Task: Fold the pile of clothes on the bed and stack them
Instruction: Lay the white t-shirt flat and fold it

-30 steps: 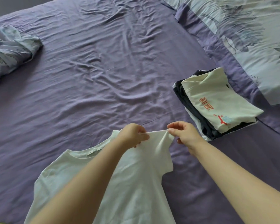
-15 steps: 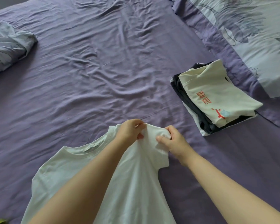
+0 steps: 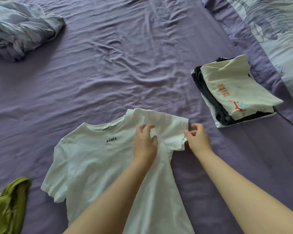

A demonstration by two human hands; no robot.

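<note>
Two hands work the white T-shirt (image 3: 95, 159), which lies face up at lower centre of the frame on the purple bed (image 3: 108, 73): your left hand (image 3: 145, 144) rests on its chest with fingers loosely spread, your right hand (image 3: 197, 139) pinches the sleeve hem at the shirt's right edge. The folded stack (image 3: 233, 92), cream shirt on top, sits at mid right, well apart; a green garment (image 3: 8, 205) lies at lower left and crumpled pale bedding (image 3: 19, 29) at upper left.

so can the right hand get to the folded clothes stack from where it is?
Probably yes: the right hand pinches the white cotton t-shirt's sleeve, and only bare purple bedsheet separates it from the folded clothes stack.
</note>
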